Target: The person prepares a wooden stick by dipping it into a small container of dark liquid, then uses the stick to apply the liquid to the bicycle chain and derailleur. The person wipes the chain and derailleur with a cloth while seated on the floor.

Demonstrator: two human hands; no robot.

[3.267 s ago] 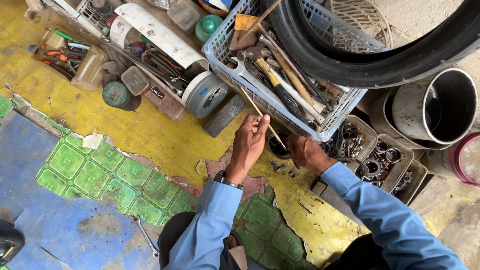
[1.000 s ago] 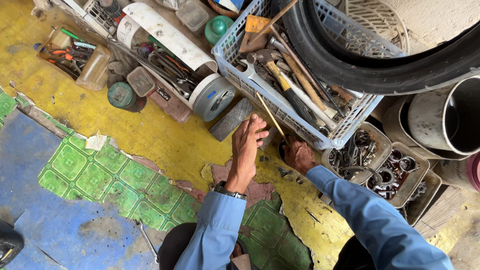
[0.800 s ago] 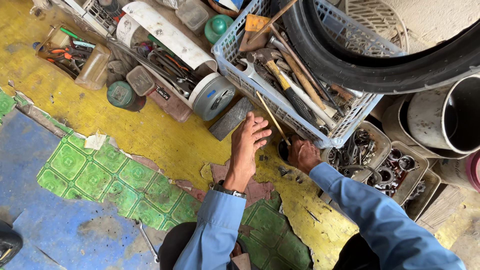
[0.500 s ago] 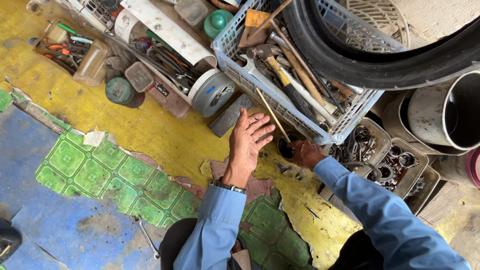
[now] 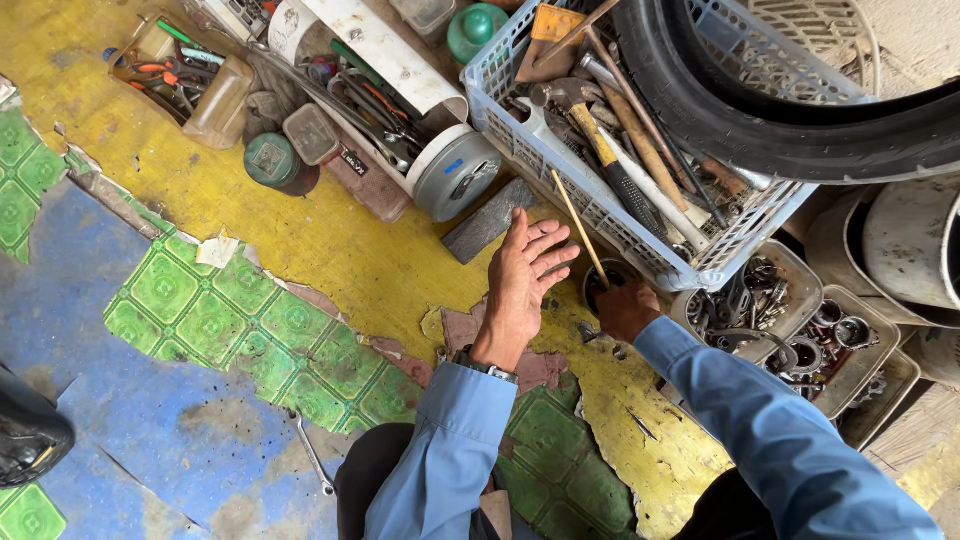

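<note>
LEFT: left hand (image 5: 522, 285) open, fingers spread, palm up over cracked yellow floor (image 5: 300, 235) | RIGHT: right hand (image 5: 628, 308) closed on thin wooden stick (image 5: 578, 226), its tip at a small dark round pot (image 5: 600, 285) | AROUND: white plastic lattice basket (image 5: 640, 235) of rusty tools just beyond; black rubber tyre (image 5: 800, 130) at far right.

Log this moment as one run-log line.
left hand: open, palm up, empty | right hand: on small dark pot | thin stick: in pot, leaning on crate | floor: yellow, worn
</note>
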